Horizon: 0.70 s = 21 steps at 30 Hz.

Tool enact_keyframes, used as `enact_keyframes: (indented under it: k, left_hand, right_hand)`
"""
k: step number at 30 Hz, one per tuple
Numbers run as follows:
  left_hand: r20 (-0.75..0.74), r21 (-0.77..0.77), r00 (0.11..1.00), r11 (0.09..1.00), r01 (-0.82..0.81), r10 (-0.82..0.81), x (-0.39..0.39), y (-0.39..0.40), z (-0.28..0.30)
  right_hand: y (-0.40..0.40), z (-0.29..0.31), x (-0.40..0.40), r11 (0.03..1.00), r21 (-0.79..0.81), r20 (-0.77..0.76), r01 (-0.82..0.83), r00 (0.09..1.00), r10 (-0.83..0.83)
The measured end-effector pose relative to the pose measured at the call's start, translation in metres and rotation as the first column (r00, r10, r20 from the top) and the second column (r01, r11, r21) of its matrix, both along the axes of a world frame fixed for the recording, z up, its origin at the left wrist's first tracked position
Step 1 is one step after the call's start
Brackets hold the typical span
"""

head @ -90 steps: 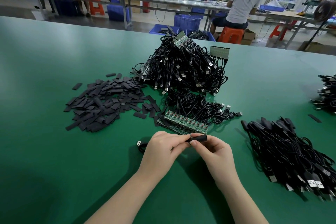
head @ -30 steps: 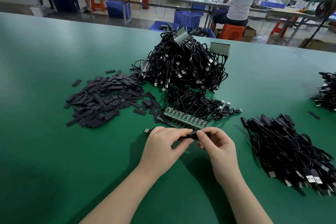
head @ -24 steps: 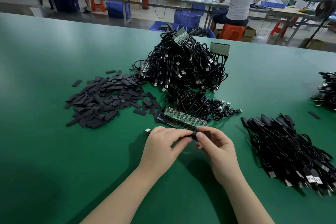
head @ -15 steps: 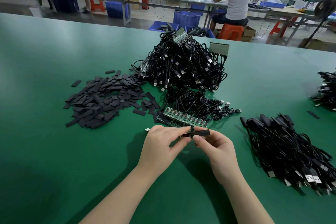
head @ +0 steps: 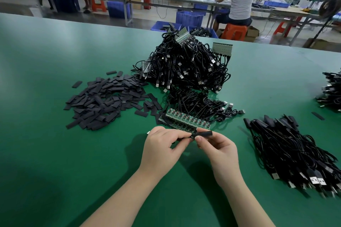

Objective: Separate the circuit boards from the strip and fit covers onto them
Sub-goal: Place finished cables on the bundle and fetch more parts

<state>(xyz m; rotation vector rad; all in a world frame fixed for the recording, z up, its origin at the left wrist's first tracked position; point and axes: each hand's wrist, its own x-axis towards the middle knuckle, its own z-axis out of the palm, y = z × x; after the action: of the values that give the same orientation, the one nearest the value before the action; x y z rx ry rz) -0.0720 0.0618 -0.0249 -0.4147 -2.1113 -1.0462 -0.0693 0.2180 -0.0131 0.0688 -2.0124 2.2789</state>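
Both hands pinch one flat matte-black cover [head: 204, 133]: left hand [head: 164, 148], right hand [head: 220, 151]; just beyond lie a green circuit-board strip [head: 186, 120] and tangled glossy cables [head: 186, 64].

Table [head: 55, 153] top: smooth matt green, rubbery-looking mat. Loose covers [head: 103, 103]: flat matt black sleeves, plastic by the look; cables [head: 184, 66] slightly glossy black plastic with bright metal plugs. Board strip [head: 186, 120]: green, slight sheen.
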Motion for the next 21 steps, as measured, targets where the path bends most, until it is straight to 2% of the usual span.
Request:
enact_keyframes:
  k: [21]
  left_hand:
    - [-0.063, -0.075, 0.997, 0.996, 0.041, -0.045, -0.0005, -0.0028, 0.0016]
  right_hand:
    - [-0.0062, 0.0028, 0.0051, 1.0, -0.007, 0.031, -0.027, 0.999, 0.027]
